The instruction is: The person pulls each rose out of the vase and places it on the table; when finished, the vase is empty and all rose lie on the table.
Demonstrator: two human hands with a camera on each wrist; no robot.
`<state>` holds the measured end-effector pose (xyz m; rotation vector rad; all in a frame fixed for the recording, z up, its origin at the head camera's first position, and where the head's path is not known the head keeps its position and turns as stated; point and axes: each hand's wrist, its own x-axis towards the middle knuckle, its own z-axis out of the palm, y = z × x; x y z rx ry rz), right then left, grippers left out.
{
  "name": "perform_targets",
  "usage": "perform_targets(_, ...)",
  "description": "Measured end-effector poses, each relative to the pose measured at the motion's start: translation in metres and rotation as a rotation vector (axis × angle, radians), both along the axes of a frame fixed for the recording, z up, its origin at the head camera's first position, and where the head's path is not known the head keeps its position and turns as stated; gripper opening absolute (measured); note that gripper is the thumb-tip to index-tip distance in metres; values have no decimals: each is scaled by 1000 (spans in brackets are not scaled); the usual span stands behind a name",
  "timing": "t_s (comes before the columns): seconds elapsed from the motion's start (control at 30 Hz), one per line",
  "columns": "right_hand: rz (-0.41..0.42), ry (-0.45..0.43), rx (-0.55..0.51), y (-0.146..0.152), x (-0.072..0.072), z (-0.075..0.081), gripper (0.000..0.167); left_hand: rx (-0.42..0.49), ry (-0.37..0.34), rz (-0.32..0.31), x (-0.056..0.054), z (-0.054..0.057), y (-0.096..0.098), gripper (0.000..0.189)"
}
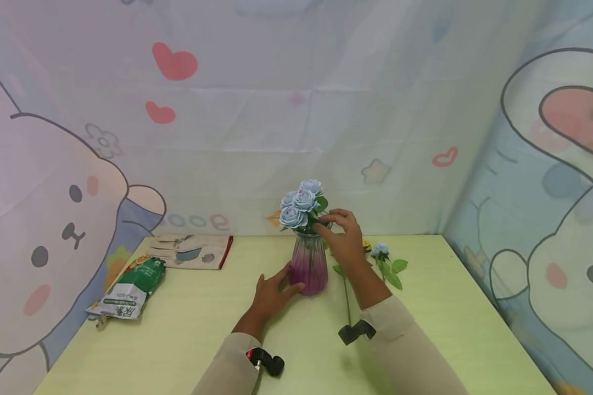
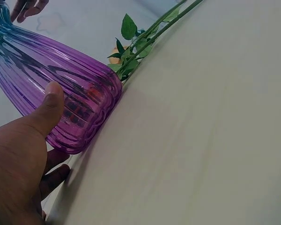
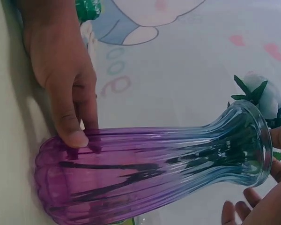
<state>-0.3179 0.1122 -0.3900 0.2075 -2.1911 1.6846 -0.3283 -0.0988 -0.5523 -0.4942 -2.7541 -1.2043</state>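
A ribbed glass vase point(image 1: 308, 266), purple below and bluish at its neck, stands upright on the table. Several artificial blue roses point(image 1: 303, 202) fill its mouth, and their dark stems show through the glass. My left hand point(image 1: 273, 293) holds the vase low down, thumb on the near side in the left wrist view. At the rim, my right hand point(image 1: 345, 236) has thumb and forefinger among the rose leaves, a green leaf point(image 3: 277, 155) between them. Its other fingers are loosely bent. The flower heads hide part of the fingertips.
Right of the vase lie another blue rose point(image 1: 380, 250) with green leaves and a yellow flower point(image 1: 366, 246) partly behind my arm. A pair of work gloves point(image 1: 190, 252) and a green and white bag point(image 1: 133, 288) lie at the left. A printed cloth point(image 1: 257, 120) hangs behind the table.
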Motion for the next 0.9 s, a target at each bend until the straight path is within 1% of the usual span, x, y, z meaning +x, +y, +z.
perform_targets(0.17,-44,-38,16,-8,-2,8,30,6,3,0,1,0,0,79)
perform_targets(0.27,-51,-79,-17,-13,-2,14,32,10,3,-2,2,1,0,79)
perform_targets(0.37,-33,-136,-57,-17,-3,20,35,3,9,0,3,2,1,78)
perform_targets(0.47,-24,-185,-60,-20,-4,23,32,-3,12,0,3,3,1,77)
perform_targets(0.57,-35,-218,-45,-22,-5,25,27,-3,11,2,4,4,1,76)
perform_targets(0.73,-31,-221,-59,-23,-7,24,24,-4,14,5,4,5,1,77)
perform_targets(0.9,-6,-160,-74,-20,-6,23,20,-8,19,6,2,2,1,77)
